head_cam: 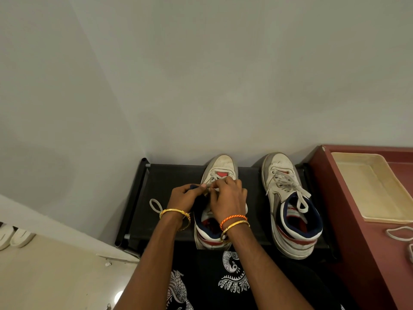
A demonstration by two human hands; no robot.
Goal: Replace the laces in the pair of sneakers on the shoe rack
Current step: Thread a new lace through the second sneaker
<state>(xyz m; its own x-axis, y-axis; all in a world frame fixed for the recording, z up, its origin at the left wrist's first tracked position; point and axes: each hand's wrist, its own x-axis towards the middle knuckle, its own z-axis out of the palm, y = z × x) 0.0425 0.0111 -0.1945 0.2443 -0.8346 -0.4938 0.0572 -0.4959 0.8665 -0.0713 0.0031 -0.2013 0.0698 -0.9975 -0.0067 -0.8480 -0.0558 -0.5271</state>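
A: Start nearest. What are the hands doing over that shoe?

B: Both work on the left white high-top sneaker with the navy collar and red stripes (pixel 213 211), which stands on the black fabric shoe rack (pixel 169 175) with its toe to the wall. The heel faces the person, so the eyelets lie within easy reach. The left hand (pixel 183 198), a gold bangle on its wrist, has its grip pinched shut on a bit of pale off-white lace (pixel 209 186) at the side of the eyelet row.

A: And the right?

B: The right hand (pixel 228 198), with its orange cord and gold bangle, is curled over the tongue, its fingertips closed on that same lace from the other side. I judge one hand steadies while the other feeds or pulls the end through, but the fingers hide which eyelet.

A: That loop by the left wrist?

B: It is a pale off-white loop (pixel 155 205) lying slack on the rack. I cannot tell whether it belongs to the lace in hand.

A: Further off?

B: The right white high-top sneaker (pixel 290 206) stands beside the first, laced loosely, ends lying over its collar. On the dark red table (pixel 357 242) to the right lie another pale cord (pixel 400 233) and a shallow cream tray (pixel 368 186), near enough to reach.
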